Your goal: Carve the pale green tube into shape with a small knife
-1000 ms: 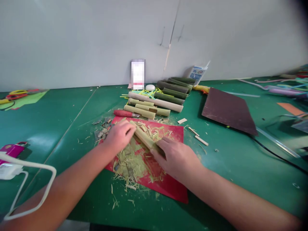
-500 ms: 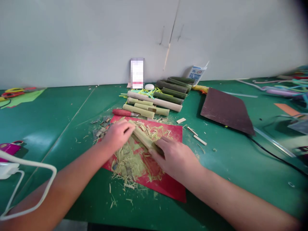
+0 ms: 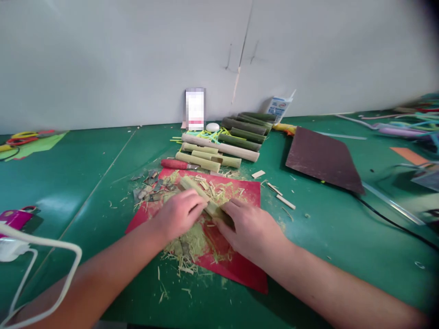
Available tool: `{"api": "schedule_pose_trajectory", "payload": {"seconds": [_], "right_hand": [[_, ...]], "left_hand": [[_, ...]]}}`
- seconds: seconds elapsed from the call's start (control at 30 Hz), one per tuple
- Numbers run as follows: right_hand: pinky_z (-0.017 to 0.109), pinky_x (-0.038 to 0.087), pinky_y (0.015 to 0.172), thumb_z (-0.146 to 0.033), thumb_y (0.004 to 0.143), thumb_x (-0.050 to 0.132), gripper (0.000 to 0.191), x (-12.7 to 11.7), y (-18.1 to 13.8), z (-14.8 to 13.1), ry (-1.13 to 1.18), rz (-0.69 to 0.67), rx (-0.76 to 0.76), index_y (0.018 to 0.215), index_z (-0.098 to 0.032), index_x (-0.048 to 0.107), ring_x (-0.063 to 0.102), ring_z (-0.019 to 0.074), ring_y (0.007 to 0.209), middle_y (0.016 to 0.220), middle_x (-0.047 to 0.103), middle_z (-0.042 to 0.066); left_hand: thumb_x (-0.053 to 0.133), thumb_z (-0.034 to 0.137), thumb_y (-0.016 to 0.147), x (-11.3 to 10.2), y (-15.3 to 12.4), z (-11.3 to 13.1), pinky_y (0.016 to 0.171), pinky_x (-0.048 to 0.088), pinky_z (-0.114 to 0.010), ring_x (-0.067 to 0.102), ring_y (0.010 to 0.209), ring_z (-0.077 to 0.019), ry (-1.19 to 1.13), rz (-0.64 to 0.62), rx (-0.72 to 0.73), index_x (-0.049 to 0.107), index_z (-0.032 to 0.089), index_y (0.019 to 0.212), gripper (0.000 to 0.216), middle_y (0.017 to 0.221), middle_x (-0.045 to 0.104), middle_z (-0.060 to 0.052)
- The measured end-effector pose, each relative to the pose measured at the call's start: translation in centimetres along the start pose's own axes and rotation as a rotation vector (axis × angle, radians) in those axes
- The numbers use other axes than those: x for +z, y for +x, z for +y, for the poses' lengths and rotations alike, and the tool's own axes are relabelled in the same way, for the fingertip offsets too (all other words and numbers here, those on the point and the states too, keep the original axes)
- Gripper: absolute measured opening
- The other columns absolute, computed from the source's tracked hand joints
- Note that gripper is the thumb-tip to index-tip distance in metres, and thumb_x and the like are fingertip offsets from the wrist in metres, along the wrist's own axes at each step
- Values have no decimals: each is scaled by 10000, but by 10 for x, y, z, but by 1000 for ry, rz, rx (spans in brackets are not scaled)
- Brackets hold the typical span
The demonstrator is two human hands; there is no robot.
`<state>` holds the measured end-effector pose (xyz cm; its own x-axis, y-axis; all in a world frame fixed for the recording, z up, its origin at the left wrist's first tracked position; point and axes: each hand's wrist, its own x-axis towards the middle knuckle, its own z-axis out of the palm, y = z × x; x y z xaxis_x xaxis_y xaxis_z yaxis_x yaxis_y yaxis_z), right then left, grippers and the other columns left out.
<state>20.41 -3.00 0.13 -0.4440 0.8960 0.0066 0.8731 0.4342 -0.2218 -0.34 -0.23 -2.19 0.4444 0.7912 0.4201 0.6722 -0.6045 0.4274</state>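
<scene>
A pale green bamboo tube (image 3: 192, 185) lies at a slant above the red sheet (image 3: 245, 269), its far end pointing up and left. My right hand (image 3: 252, 226) is wrapped round the near end. My left hand (image 3: 181, 212) is closed, its fingertips against the top of the tube around mid-length; whatever is pinched in them is hidden. Shavings and pale dust (image 3: 192, 240) cover much of the sheet. Just beyond it lies a red-handled knife (image 3: 174, 164), in front of peeled bamboo pieces (image 3: 199, 161).
Dark green bamboo tubes (image 3: 245, 132) are grouped at the back. A phone (image 3: 195, 108) leans on the wall near a white-and-blue carton (image 3: 278, 108). To the right is a brown board (image 3: 322, 157) with a black cable (image 3: 394, 219); a white cable (image 3: 73, 256) loops at left.
My left hand has slid down along the bamboo tube, toward my right hand. The right hand keeps its grip in nearly the same spot.
</scene>
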Motion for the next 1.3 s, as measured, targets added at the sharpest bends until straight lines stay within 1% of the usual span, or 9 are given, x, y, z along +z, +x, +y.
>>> {"api": "schedule_pose_trajectory", "payload": {"seconds": [0.13,0.27,0.4,0.53,0.7,0.83,1.0,1.13,1.3], "right_hand": [[262,245,489,-386,873,411,264,-1,0,0,5,-2,10,764,-192,553,539,128,617,792,592,19],[262,239,486,-367,858,436,228,-2,-1,-1,0,-1,1,778,-189,554,534,124,601,786,590,22],[262,242,484,-380,859,432,239,-2,-1,-3,7,2,8,775,-191,550,529,122,593,788,587,19],[265,249,489,-350,846,454,197,-4,-1,-3,22,-16,6,790,-188,551,539,134,622,793,585,19],[263,253,495,-375,859,433,237,-4,0,-3,35,-14,21,781,-184,551,531,133,614,792,582,23],[260,256,499,-348,846,458,201,-2,0,-2,46,-8,4,781,-183,551,536,131,626,790,581,21],[259,254,492,-372,854,443,230,0,-1,-2,39,11,5,763,-184,539,522,124,601,778,579,20],[261,274,515,-346,847,455,193,1,0,-1,50,16,-19,771,-186,530,532,132,630,783,578,20],[258,281,522,-353,863,434,221,1,0,-1,59,28,-20,748,-184,518,517,127,618,770,570,22]], "left_hand": [[502,230,877,-2,2,-7,686,459,-279,574,717,-142,84,174,-67,618,154,746,190,753,623,-37],[487,212,888,-2,3,-9,692,464,-260,579,733,-126,-27,22,-49,621,157,797,171,797,633,-33],[521,225,866,-1,2,-2,661,449,-279,555,674,-133,85,184,-87,617,151,725,186,721,613,-27],[490,190,886,0,-1,11,653,451,-232,569,710,-112,-72,-41,-33,628,156,825,155,760,614,-21],[529,206,861,-2,1,1,655,444,-272,556,671,-133,62,177,-121,618,146,721,176,705,613,-28],[490,202,884,-1,0,1,671,454,-258,565,707,-124,-22,24,-57,625,156,794,168,754,616,-26],[519,209,865,-2,-3,3,680,457,-289,565,700,-144,102,163,-99,617,149,743,168,730,615,-34],[484,211,890,-1,-5,4,659,460,-255,565,693,-122,5,14,-36,622,156,785,182,749,616,-29],[500,212,876,-2,-4,3,670,455,-283,560,695,-141,126,162,-82,614,151,743,185,728,606,-34]]}}
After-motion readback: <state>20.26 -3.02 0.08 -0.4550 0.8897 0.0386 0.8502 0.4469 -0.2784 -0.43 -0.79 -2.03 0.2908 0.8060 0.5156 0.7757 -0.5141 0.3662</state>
